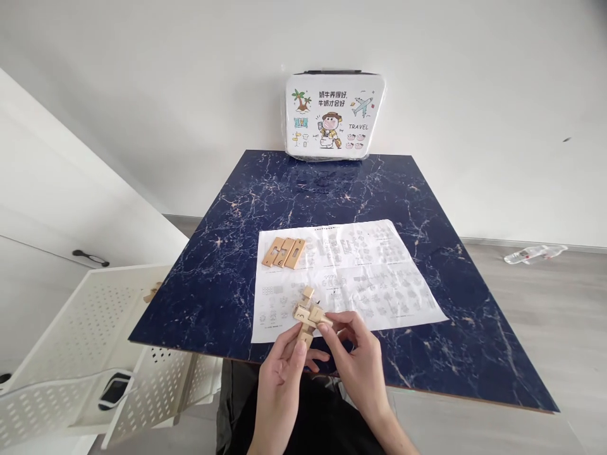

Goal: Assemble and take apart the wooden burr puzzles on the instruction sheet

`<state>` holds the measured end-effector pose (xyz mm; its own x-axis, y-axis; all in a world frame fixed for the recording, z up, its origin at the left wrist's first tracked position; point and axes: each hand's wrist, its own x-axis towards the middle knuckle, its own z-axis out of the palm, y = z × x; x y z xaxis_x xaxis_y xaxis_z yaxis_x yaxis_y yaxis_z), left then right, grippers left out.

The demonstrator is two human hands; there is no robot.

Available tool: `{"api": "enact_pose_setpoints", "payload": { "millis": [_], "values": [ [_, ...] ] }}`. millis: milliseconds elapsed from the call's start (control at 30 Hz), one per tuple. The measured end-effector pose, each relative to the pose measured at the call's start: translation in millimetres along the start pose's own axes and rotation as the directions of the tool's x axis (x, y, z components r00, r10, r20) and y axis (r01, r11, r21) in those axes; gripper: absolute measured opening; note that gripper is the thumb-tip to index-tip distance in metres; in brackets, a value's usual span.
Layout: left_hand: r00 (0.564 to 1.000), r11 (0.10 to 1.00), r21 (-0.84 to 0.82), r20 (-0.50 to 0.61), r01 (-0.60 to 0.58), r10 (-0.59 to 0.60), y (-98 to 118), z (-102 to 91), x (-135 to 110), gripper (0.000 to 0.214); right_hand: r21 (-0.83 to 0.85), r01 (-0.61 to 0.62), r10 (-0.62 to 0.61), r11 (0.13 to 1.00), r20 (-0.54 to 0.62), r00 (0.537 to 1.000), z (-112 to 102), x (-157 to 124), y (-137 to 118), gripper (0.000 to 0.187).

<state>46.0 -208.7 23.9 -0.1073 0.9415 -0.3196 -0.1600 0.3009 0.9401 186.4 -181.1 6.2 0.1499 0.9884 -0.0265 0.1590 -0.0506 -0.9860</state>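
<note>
Both my hands hold a partly joined wooden puzzle of pale interlocking blocks above the near edge of the dark blue marble table. My left hand grips its lower part with closed fingers. My right hand pinches a block on its right side. Under the puzzle lies a white instruction sheet printed with diagrams. Three loose wooden pieces lie side by side on the sheet's far left corner.
A white case with cartoon travel pictures leans on the wall at the table's far edge. A white perforated rack stands at the left with a phone in it. A clear plastic bottle lies on the floor at right.
</note>
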Motion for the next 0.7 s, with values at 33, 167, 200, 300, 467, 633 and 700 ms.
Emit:
{"api": "enact_pose_setpoints", "payload": {
  "millis": [33, 167, 200, 300, 467, 633, 700],
  "values": [
    [1.0, 1.0, -0.003, -0.003, 0.002, -0.002, 0.3, -0.7, -1.0, 0.056, -0.006, 0.004, -0.004, 1.0, -0.007, 1.0, 1.1, -0.7, -0.4, 0.032],
    [1.0, 1.0, 0.001, -0.003, 0.015, -0.015, 0.4, -3.2, 0.6, 0.055, 0.031, -0.01, 0.01, 0.999, 0.007, 1.0, 2.1, 1.2, -1.6, 0.032],
    [1.0, 1.0, 0.009, 0.01, 0.015, -0.015, 0.1, -3.9, 2.2, 0.055, 0.056, -0.018, 0.017, 0.998, 0.024, 1.0, 1.5, 2.8, -1.9, 0.032],
    [0.996, 0.999, 0.045, 0.08, 0.021, -0.024, 0.0, -6.6, 6.7, 0.052, 0.108, -0.026, 0.018, 0.994, 0.075, 0.997, -1.8, 8.0, -2.8, 0.032],
    [0.992, 0.994, 0.102, 0.124, 0.027, -0.04, 10.0, -14.2, 9.1, 0.075, 0.087, -0.048, 0.035, 0.995, 0.146, 0.989, -6.9, 12.9, -6.0, 0.034],
    [0.96, 0.971, 0.238, 0.277, -0.023, -0.045, 24.3, -31.1, 21.0, 0.076, 0.086, -0.086, 0.063, 0.993, 0.24, 0.969, -5.9, 15.2, -9.5, 0.038],
    [0.942, 0.962, 0.269, 0.332, -0.054, -0.04, 27.8, -37.4, 27.8, 0.073, 0.077, -0.087, 0.065, 0.993, 0.253, 0.965, -3.4, 16.7, -10.4, 0.038]
  ]
}}
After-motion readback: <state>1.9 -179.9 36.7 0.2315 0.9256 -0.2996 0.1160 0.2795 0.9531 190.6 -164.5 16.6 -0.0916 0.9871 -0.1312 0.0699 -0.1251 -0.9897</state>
